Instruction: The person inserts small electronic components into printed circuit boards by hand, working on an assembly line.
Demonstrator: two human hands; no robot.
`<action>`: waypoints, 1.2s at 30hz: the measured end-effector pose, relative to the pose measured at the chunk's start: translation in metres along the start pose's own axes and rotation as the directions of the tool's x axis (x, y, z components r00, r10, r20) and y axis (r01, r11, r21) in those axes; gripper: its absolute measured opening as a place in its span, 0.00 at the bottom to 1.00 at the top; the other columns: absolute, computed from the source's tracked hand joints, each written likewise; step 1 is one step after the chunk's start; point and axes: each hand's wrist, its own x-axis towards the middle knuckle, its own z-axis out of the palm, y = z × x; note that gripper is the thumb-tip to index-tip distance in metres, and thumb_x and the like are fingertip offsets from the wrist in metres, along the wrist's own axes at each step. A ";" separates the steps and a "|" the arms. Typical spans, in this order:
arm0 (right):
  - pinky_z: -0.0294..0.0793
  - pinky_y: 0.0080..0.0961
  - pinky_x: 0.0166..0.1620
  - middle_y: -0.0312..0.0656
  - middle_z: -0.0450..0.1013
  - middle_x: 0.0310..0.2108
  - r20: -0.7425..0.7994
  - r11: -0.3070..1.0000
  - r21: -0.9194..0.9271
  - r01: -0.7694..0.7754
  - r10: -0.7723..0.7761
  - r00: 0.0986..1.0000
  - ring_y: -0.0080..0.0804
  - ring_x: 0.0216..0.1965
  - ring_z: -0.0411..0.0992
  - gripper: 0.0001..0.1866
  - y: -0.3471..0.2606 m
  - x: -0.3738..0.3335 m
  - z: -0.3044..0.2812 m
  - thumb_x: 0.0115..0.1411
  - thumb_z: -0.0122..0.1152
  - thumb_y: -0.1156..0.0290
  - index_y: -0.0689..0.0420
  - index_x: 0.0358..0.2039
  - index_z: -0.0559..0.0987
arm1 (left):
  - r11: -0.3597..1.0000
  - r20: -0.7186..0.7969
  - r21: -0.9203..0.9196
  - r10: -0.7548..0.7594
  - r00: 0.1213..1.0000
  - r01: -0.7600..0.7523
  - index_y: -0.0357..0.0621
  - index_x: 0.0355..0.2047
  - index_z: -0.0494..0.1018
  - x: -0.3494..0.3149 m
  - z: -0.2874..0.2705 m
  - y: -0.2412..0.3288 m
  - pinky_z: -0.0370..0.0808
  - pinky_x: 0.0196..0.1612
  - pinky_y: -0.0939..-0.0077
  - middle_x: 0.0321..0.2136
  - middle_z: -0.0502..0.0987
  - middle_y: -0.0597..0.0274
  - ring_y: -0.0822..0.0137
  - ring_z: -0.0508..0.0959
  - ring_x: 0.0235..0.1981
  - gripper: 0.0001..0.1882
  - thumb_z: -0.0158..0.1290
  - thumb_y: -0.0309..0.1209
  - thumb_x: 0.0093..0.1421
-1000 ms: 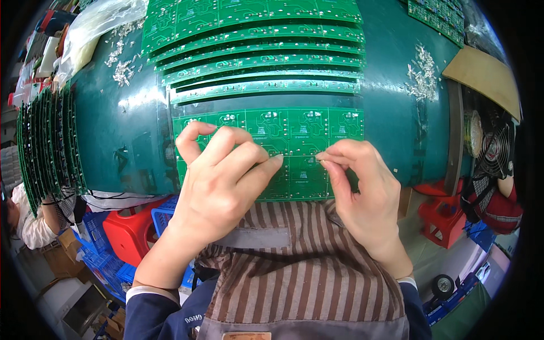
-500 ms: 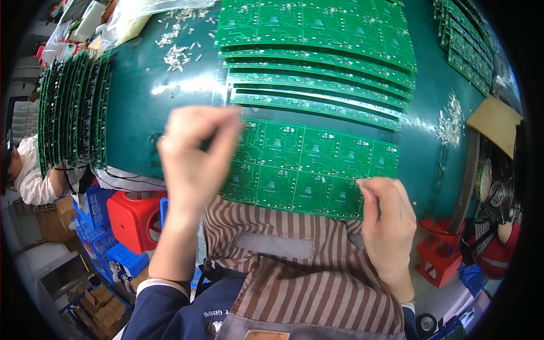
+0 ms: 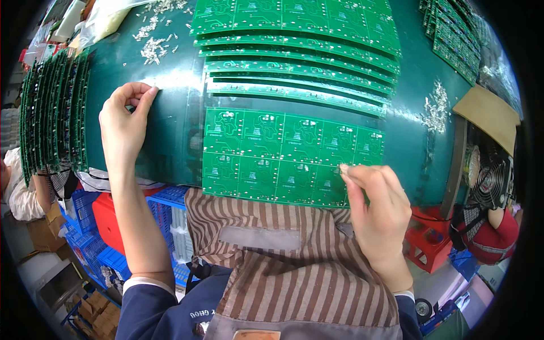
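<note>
A green circuit board panel [image 3: 262, 156] lies flat at the table's near edge, in front of my body. Over its right part, my right hand [image 3: 379, 201] pinches thumb and index finger at the surface, perhaps round a small pale part too tiny to name. To the left of the panel, my left hand [image 3: 124, 122] is raised over the bare table, thumb and index fingertips pressed together. Whatever those fingertips hold, if anything, cannot be made out. Behind the panel, a fanned stack of similar green boards [image 3: 300, 42] leans in overlapping rows.
Small silvery parts [image 3: 154, 50] lie scattered at the far left; another pile [image 3: 435, 107] is on the right. Upright boards [image 3: 54, 116] stand in a row at the left edge. More boards [image 3: 453, 42] lean at the far right. Below are red stools [image 3: 426, 241] and blue crates [image 3: 90, 249].
My left hand has swung left, away from the panel's left end. My right hand stays pinched at the panel's right part. The whole view has shifted slightly.
</note>
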 end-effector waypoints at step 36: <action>0.70 0.25 0.37 0.40 0.73 0.29 -0.391 0.924 0.022 -0.382 0.359 0.847 0.29 0.30 0.72 0.02 0.087 0.008 -0.014 0.61 0.61 0.81 0.61 0.32 0.77 | 0.873 0.137 -0.214 0.472 0.871 -0.439 0.45 0.31 0.82 -0.098 0.029 0.084 0.65 0.42 0.72 0.28 0.79 0.67 0.67 0.76 0.33 0.08 0.65 0.19 0.50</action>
